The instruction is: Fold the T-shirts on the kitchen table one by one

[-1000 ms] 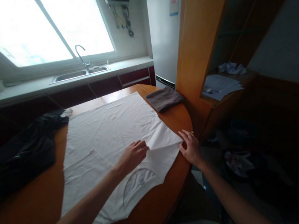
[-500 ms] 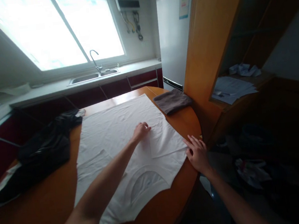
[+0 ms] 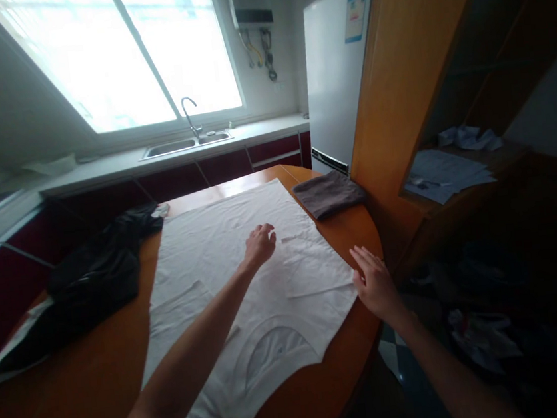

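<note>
Left hand reaches far forward, arm nearly straight, palm down, fingers loosely curled over the middle of the white T-shirt; cannot tell if fingertips touch the cloth, nothing gripped. Right hand flat, open, fingers spread and pointing away, at the shirt's right edge just beside the folded-in sleeve, holding nothing; contact with the cloth unclear. Shirt lies spread flat on the round wooden desk, collar toward the person, hem at the far side. Dark garment heaped on the desk left of the shirt, touching its far left corner. Folded brown cloth at the far right of the desk, just beside the shirt. Behind: counter with sink and tap under a bright window, white fridge to the right. Wooden shelf unit right of the desk, papers on its shelf. Floor clutter at right, too dark to tell.
</note>
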`<state>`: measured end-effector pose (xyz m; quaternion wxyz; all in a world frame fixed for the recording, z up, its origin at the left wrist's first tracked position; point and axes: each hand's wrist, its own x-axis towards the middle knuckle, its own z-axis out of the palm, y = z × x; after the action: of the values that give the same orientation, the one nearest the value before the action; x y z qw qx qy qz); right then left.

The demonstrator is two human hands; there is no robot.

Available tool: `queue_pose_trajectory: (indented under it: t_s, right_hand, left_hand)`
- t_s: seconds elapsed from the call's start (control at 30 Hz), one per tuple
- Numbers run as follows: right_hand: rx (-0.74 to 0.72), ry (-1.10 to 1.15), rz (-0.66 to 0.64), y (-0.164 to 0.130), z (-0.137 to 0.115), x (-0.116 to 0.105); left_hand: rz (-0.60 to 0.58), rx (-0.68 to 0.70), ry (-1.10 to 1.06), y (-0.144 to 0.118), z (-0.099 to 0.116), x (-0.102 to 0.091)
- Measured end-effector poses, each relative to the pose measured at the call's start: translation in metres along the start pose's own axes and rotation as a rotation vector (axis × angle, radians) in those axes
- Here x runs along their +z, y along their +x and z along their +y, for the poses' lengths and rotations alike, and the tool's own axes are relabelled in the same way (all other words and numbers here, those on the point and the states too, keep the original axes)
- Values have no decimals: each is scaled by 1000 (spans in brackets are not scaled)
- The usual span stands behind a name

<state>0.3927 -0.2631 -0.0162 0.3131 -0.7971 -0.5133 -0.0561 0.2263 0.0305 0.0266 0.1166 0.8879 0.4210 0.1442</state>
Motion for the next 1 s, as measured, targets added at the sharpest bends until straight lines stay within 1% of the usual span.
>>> queue_pose_trajectory:
  t_s: [0.07,0.1,0.17,0.23,0.3,0.4,0.47,0.53,0.63,0.77,0.83,0.9,1.0]
  right_hand:
    - [-98,27,-21,38,-10,5]
    - [-133,27,-58,59,-17,11]
    - [-180,-12,-171,98,-30,29]
    - [-194,-76,-296,125,-40,51]
    - [-188,-139,-377,138,-42,71]
    - [-163,-203,-413,139,-34,93]
    - [-151,-219,-408,135,-27,101]
    - [-144,-231,-401,133,-21,106]
    - [-131,-259,-416,133,-19,108]
    - [-112,-290,-448,139,-24,104]
    - [-132,-311,-423,141,-31,103]
    - [-188,-308,-397,140,-41,104]
    - [-253,-260,-419,133,-59,110]
  left_hand:
    - [43,30,-26,-12,-11,-12]
    - [52,40,-37,-18,-18,-18]
    - [70,41,-57,-34,-36,-31]
    - [94,15,-60,-53,-59,-44]
    - [123,-30,-38,-75,-87,-56]
    - [153,-128,12,-114,-130,-69]
    - [152,-193,40,-139,-153,-71]
    - [140,-224,49,-162,-166,-66]
    - [129,-190,52,-186,-170,-53]
    - [84,-183,154,-203,-159,-37]
    - [49,-190,202,-206,-154,-35]
    - [32,-187,239,-207,-151,-38]
    - [17,-219,278,-207,-152,-41]
